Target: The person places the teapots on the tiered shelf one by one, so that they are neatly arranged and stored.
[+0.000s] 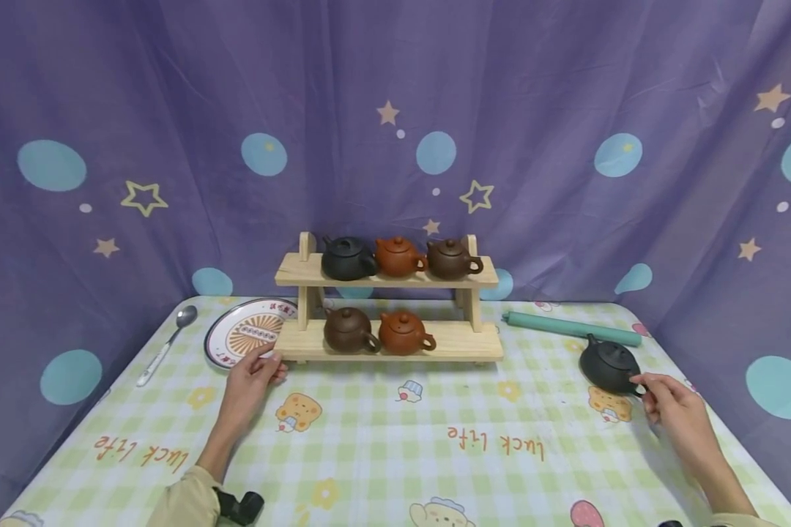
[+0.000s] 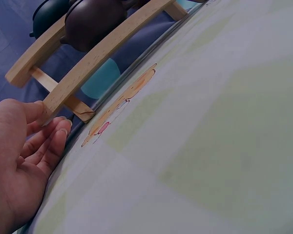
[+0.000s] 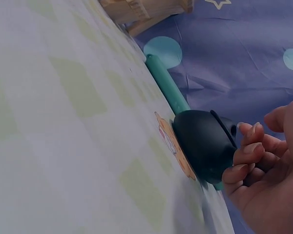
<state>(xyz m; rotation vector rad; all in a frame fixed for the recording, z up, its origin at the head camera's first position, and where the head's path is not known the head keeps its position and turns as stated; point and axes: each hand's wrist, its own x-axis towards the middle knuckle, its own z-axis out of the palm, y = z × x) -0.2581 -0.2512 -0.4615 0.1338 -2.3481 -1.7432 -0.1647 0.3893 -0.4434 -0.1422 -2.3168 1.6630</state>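
Observation:
My left hand [image 1: 252,382] pinches the front left corner of the lower board of a two-tier wooden shelf [image 1: 461,350]; in the left wrist view the thumb lies over the board's end. On the right, the fingers of my right hand [image 1: 682,417] are curled at the handle of a black teapot [image 1: 609,367], whose spout points away from me. The handle is mostly hidden behind the fingers in the right wrist view. On the upper board stand a black teapot [image 1: 347,260], an orange-brown teapot [image 1: 398,258] and a dark brown teapot [image 1: 450,260]. The lower board carries a brown teapot [image 1: 348,331] and an orange-brown teapot [image 1: 403,334].
A patterned plate [image 1: 223,338] lies partly behind the shelf's left end, with a spoon [image 1: 165,355] farther left. Beyond the held teapot lies a green rod [image 1: 567,328]. A checked cloth [image 1: 382,454] covers the table, and a purple curtain [image 1: 534,88] hangs behind.

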